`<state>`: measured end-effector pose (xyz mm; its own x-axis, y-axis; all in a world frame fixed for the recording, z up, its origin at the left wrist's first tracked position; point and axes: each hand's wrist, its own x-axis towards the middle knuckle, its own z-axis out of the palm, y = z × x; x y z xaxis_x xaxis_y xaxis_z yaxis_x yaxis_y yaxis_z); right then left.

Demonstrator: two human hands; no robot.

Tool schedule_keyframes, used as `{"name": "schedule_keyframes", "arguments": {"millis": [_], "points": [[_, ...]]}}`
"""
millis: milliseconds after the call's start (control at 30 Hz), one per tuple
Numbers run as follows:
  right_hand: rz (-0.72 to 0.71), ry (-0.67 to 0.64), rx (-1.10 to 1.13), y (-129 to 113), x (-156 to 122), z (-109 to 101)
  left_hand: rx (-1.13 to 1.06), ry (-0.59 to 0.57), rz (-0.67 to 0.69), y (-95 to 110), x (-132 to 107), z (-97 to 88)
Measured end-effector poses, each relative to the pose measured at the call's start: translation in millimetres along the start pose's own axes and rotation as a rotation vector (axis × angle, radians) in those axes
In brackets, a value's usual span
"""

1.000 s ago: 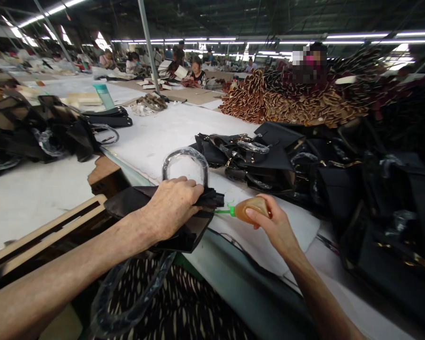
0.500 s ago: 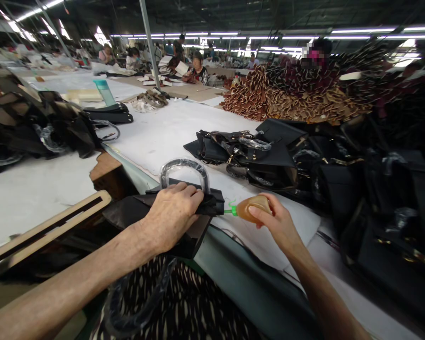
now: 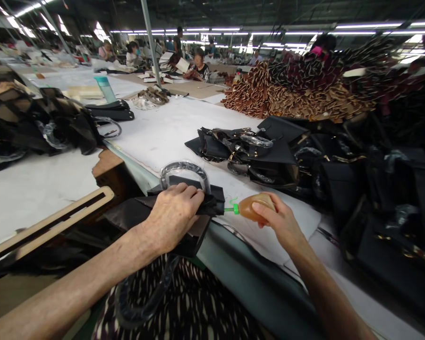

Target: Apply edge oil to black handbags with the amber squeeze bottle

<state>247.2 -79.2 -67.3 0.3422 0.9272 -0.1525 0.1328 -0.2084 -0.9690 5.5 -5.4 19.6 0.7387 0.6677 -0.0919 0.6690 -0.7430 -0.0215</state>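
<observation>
My left hand (image 3: pixel 173 215) is closed on the folded top edge of a black handbag (image 3: pixel 189 236) that lies over the table's front edge. The bag's plastic-wrapped handle (image 3: pixel 184 167) arches up just behind my fingers. My right hand (image 3: pixel 278 219) grips a small amber squeeze bottle (image 3: pixel 253 207) with a green nozzle (image 3: pixel 231 209). The nozzle points left and nearly touches the bag's right corner.
A heap of black bags (image 3: pixel 255 151) lies behind on the white table (image 3: pixel 170 130), more fill the right side (image 3: pixel 393 198). Brown leather pieces (image 3: pixel 290 94) are stacked farther back. A wooden slotted frame (image 3: pixel 49 219) sits at left, another bag pile (image 3: pixel 38 125) beyond it. Other people work in the distance.
The view shifted slightly; my hands, the bag and the bottle keep nearly the same pose, with the nozzle staying at the bag's corner.
</observation>
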Motion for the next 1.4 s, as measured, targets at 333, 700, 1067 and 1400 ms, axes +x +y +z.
{"name": "schedule_keyframes", "arguments": {"millis": [333,700,1067,1400], "points": [[0.025,-0.027,0.009,-1,-4,3,0.02,0.0,0.005,2,-1,0.2],[0.023,-0.076,0.003,-11,-22,6,0.033,0.02,0.018,0,-5,4.2],[0.04,-0.132,0.025,-23,-37,9,0.036,0.029,0.012,-2,-8,4.9],[0.041,-0.175,-0.021,-29,-52,10,0.054,0.028,0.005,0,-7,5.3]]}}
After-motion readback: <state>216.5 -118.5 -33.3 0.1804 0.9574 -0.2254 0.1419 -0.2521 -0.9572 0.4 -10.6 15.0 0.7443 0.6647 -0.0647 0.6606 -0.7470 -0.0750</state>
